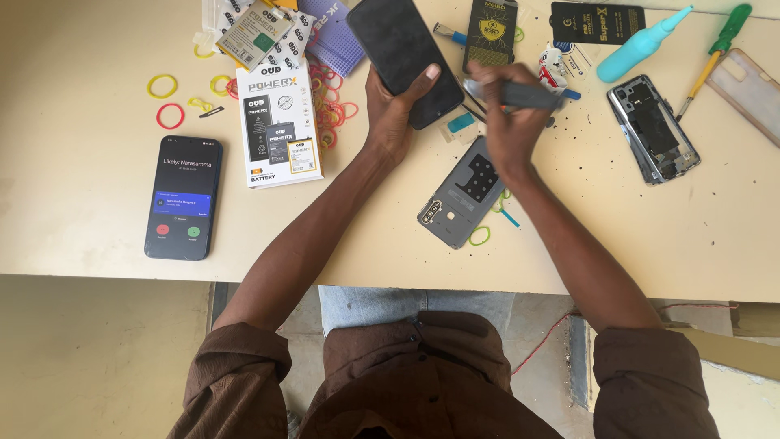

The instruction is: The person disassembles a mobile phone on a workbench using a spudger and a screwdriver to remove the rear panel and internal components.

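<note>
A dark smartphone (405, 57) was gripped by the left hand (393, 114); a grey tool (520, 95) was clenched in the right hand (508, 122), its tip just beside the left fingertips (431, 73).

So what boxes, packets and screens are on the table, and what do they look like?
White battery box: flat, left of the left hand; grey and yellow print.
Lit phone: far left, dark screen with a blue band, red and green buttons.
Dark phone: held in the left hand, screen black.
Black packet: top middle, yellow print.
Black card: top right, orange print.
Small white packets: top left pile, dark print.
</note>
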